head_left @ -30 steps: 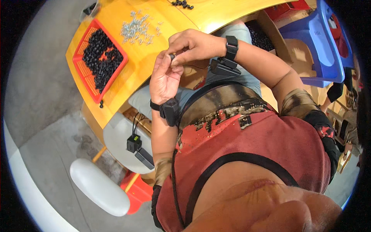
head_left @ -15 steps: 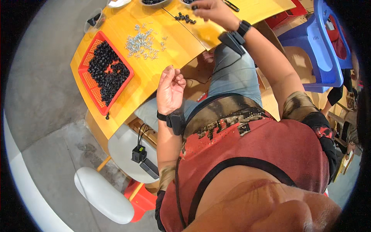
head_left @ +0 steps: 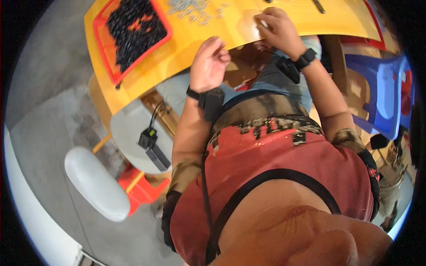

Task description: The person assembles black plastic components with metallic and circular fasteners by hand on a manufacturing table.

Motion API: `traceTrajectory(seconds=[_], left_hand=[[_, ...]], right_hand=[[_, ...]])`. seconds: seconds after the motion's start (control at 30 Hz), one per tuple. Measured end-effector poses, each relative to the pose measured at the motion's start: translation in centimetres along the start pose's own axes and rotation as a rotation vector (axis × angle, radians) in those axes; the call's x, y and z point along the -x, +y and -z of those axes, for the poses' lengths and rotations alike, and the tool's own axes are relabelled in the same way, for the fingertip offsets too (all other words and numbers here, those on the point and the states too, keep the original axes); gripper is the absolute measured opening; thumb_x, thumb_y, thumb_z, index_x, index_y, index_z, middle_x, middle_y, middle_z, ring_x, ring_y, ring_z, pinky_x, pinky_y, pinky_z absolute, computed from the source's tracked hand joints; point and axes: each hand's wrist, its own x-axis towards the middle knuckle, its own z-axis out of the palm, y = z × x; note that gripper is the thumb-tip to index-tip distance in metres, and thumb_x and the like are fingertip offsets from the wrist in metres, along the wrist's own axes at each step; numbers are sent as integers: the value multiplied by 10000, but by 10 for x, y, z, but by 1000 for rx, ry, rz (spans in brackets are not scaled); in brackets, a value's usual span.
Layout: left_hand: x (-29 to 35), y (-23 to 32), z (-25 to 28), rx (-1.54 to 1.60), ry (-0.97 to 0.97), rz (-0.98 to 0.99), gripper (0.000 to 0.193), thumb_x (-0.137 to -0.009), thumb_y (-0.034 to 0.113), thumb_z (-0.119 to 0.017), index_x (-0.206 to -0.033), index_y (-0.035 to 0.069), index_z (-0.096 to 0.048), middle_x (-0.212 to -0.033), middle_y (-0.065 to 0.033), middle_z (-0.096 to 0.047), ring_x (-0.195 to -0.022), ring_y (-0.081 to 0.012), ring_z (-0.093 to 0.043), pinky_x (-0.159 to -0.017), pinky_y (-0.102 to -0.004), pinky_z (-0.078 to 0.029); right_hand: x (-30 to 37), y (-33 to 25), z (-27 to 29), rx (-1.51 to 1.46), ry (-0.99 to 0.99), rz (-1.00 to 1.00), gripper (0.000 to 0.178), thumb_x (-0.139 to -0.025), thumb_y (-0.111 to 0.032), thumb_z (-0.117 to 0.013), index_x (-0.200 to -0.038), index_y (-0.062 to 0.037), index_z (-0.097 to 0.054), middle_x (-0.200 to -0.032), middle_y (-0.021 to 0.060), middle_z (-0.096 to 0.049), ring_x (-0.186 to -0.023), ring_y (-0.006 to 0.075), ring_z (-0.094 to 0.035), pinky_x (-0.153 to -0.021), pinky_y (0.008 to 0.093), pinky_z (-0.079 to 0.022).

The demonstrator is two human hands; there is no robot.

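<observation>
My left hand [head_left: 207, 65] is held at the near edge of the yellow table [head_left: 186, 42]. Its fingers curl in toward the thumb, and whatever is inside them is hidden. Over the same edge, farther right, my right hand [head_left: 280, 32] has thumb and fingers closed together. A small pale, shiny spot [head_left: 264, 23] shows at those fingertips, too blurred to name. Beyond my left hand lies a loose pile of small silvery metal parts [head_left: 191, 8]. To the left, a red plastic basket [head_left: 167, 36] holds many small black parts [head_left: 133, 37].
A black pen-like tool [head_left: 318, 5] lies at the table's far right. On a grey-white chair seat [head_left: 122, 133] sits a small black device [head_left: 148, 138] with cables. A blue plastic chair [head_left: 384, 97] stands to the right, and a red stool [head_left: 144, 190] is at lower left.
My right hand has come back from the far side of the table toward the near edge, closer to my left hand. The view has shifted, so the table sits higher in it.
</observation>
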Motion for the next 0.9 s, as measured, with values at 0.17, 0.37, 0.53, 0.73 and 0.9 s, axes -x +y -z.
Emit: traceTrajectory(seconds=[0.17, 0.37, 0.53, 0.73, 0.9], left_hand=[[2, -2, 7, 36, 31, 16, 65, -957, 74, -712, -1012, 72, -678, -897, -61, -666, -768, -150, -560, -657, -271, -479], [15, 10, 7, -129, 8, -65, 94, -980, 73, -677, -1074, 72, -667, -943, -63, -665, -788, -144, -572, -687, -267, -488], [30, 46, 3, -218, -16, -239, 119, -992, 75, -672, -1109, 72, -652, -947, -57, -692, -789, -111, -614, -700, -254, -508], [74, 77, 10, -262, 127, -333, 144, -989, 92, -674, -1131, 69, -667, -949, -67, -684, -800, -141, -579, -694, -273, -481], [78, 106, 3, -303, 129, -439, 132, -987, 92, -679, -1117, 73, -679, -943, -68, -705, -773, -131, -587, -679, -260, -476]], right_hand=[[-4, 1, -1, -121, -145, -262, 241, -938, -180, -710, -1126, -32, -740, -1018, 139, -689, -834, 276, -689, -710, 355, -556], [-40, -49, -4, -197, -153, -215, 203, -898, -186, -685, -936, 6, -738, -859, 209, -664, -856, 398, -629, -775, 452, -523], [-41, -36, -13, -295, -82, -34, 162, -874, -168, -688, -896, -14, -734, -840, 192, -642, -864, 371, -619, -788, 444, -517], [-67, -50, 9, -160, -211, -198, 170, -876, -148, -693, -922, 10, -734, -862, 195, -661, -856, 366, -632, -776, 448, -522], [-82, -33, -13, -155, -113, -144, 186, -874, -155, -708, -913, 25, -734, -832, 190, -661, -840, 367, -633, -770, 451, -525]])
